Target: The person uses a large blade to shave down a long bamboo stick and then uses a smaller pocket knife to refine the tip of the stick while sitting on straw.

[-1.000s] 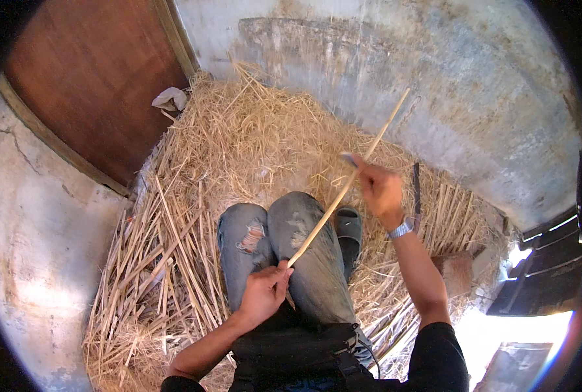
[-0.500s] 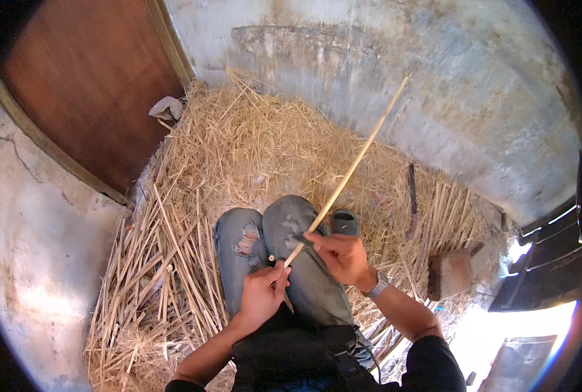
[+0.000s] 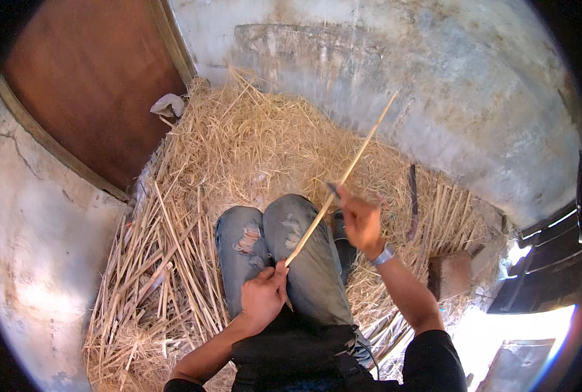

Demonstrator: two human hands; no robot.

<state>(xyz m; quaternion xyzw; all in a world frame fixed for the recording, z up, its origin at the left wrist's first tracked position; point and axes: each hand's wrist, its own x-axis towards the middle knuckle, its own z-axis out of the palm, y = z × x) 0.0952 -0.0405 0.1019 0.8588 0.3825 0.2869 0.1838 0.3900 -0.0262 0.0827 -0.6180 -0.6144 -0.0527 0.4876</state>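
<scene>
A long pale, peeled-looking stick (image 3: 310,228) slants from my lap up and to the right over my knees, its far tip in front of the wall. Closed around its near end, my left hand (image 3: 263,295) rests on my lap. My right hand (image 3: 361,222) is further along the stick, fingers closed on a small dark blade (image 3: 333,190) that meets the stick about midway. The blade's handle is hidden in the fingers. A silver watch (image 3: 384,253) is on my right wrist.
Straw and shavings (image 3: 258,144) cover the floor, with piled stalks (image 3: 163,268) at left and more stalks (image 3: 457,209) at right. A brick-like block (image 3: 450,274) sits at right. A stained wall (image 3: 369,59) and a brown door (image 3: 95,85) enclose the far side.
My right hand has slid with the blade up along the stick, away from my left hand. The stick's far tip has dropped slightly. My left hand stays in nearly the same place.
</scene>
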